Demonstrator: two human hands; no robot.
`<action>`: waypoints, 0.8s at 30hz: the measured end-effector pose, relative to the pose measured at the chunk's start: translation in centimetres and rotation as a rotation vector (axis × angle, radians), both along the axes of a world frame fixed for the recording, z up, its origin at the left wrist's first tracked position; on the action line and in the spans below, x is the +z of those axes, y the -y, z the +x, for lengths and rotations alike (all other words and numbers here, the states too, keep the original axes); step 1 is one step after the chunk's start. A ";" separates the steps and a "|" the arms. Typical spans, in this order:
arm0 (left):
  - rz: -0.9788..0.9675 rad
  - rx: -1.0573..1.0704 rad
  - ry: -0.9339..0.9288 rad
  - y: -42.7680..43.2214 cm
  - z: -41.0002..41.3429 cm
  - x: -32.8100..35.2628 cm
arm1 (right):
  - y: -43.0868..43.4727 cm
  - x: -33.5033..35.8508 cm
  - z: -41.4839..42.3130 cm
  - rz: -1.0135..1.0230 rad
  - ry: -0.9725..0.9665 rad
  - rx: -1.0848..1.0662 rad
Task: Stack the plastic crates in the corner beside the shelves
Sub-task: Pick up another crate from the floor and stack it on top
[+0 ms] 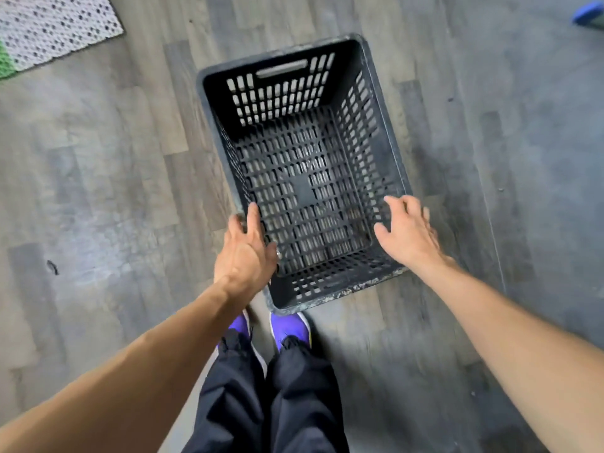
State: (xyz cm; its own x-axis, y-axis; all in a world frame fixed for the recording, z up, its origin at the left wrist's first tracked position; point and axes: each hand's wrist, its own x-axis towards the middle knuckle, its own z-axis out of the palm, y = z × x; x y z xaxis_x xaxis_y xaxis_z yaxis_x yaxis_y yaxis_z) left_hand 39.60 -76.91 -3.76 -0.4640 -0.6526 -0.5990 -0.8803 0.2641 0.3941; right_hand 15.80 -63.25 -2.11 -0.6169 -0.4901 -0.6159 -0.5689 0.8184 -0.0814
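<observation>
Black slotted plastic crate (304, 188), rectangular, scuffed rim, on grey plank floor (98, 191). Left hand (245, 253) rests straight fingers on the left rim; right hand (408, 230), fingers spread wide, at the right rim. Open floor either side.

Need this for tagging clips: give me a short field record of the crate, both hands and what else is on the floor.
crate: black, slatted, empty, upright, seems to sit on the floor
left hand: fingers straight, at the left rim
right hand: fingers spread, over the right rim
grip: none yet
floor: grey planks
mat: white, perforated, far left
shoes: purple, at the crate's near end
</observation>
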 end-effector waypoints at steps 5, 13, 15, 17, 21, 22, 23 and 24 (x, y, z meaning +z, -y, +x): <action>0.006 0.020 -0.022 0.8 -0.7 -2.5 | -0.2 -3.0 -2.2 0.011 -0.096 -0.047; -0.035 0.256 -0.219 3.4 -1.4 -2.9 | 1.7 -3.4 -2.7 -0.181 0.022 -0.400; 0.005 0.292 -0.211 4.0 -0.9 -3.0 | 2.0 -2.5 -2.6 -0.156 0.057 -0.422; 0.011 0.308 -0.183 4.8 0.2 -2.5 | 2.4 -1.6 -2.4 -0.095 0.089 -0.418; -0.083 0.264 -0.255 5.6 2.9 -0.8 | 2.9 -0.2 -2.0 -0.053 0.118 -0.395; -0.105 0.266 -0.235 6.0 3.5 -0.3 | 3.2 0.2 -1.7 -0.036 0.114 -0.386; -0.126 0.271 -0.202 6.4 4.0 0.1 | 3.5 0.8 -1.5 -0.024 0.109 -0.378; -0.147 0.275 -0.166 6.6 4.3 0.4 | 3.8 1.2 -1.3 -0.016 0.098 -0.376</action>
State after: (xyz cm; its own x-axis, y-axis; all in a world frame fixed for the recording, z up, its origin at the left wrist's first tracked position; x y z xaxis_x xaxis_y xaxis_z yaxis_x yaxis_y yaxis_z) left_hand 43.89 -83.56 -3.35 -0.3421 -0.8405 -0.4201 -0.8534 0.0908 0.5133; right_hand 14.52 -67.05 -0.91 -0.6936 -0.2507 -0.6753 -0.2181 0.9666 -0.1349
